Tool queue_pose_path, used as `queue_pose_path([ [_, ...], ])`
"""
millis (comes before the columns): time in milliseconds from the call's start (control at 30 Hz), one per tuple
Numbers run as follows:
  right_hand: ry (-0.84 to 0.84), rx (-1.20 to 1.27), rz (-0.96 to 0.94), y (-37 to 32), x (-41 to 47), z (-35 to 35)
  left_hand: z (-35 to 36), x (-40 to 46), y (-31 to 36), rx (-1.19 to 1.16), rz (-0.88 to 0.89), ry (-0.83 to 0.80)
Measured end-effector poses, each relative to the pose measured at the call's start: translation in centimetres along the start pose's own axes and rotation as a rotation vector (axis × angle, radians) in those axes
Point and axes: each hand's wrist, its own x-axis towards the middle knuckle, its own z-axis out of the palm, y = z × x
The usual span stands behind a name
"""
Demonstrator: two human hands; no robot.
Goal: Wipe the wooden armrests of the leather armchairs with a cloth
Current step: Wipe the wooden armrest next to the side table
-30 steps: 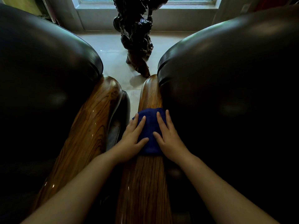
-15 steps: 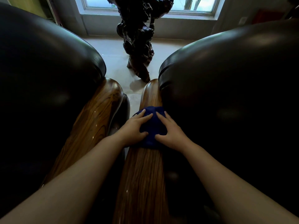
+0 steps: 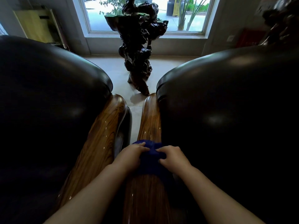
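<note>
Both hands, left hand (image 3: 130, 156) and right hand (image 3: 174, 156), press curled fingers into the blue cloth (image 3: 152, 160), apparently bunching it, on the right armchair's wooden armrest (image 3: 149, 123); the left armchair's armrest (image 3: 100, 135) lies just beside.

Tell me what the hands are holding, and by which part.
Both hands grip the blue cloth on the right chair's armrest: left hand on its left side, right hand on its right.

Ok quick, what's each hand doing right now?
Left hand: fingers curled shut on the blue cloth, on the right chair's wooden armrest.
Right hand: also shut on the blue cloth.
</note>
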Motion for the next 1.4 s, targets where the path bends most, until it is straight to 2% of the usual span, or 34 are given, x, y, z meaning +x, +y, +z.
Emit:
queue_pose_path([
  [133,-0.095,0.068,0.028,-1.3,-3.2,-2.2,-1.5,-3.3,1.6,-0.083,0.006,-0.036],
  [300,-0.177,0.176,0.001,-4.2,-8.0,-8.7,-6.3,-7.8,4.8,-0.171,0.019,-0.001],
  [533,-0.107,0.142,-0.064,-9.6,-21.1,-20.1,-15.4,-18.4,14.9,-0.096,0.144,-0.020],
  [733,-0.027,0.174,-0.047,-9.7,-34.8,-29.2,-18.7,-26.8,26.6,-0.064,0.246,-0.044],
  [900,0.043,0.193,0.020,-4.6,-45.3,-36.3,-16.6,-30.7,38.0,-0.073,0.354,-0.079],
  [1133,0.148,0.208,0.048,8.1,-59.2,-45.6,-9.5,-33.2,56.8,-0.064,0.491,-0.105],
  [1400,0.247,0.203,0.110,21.5,-68.1,-55.1,-2.7,-32.1,74.5,0.001,0.614,-0.103],
])
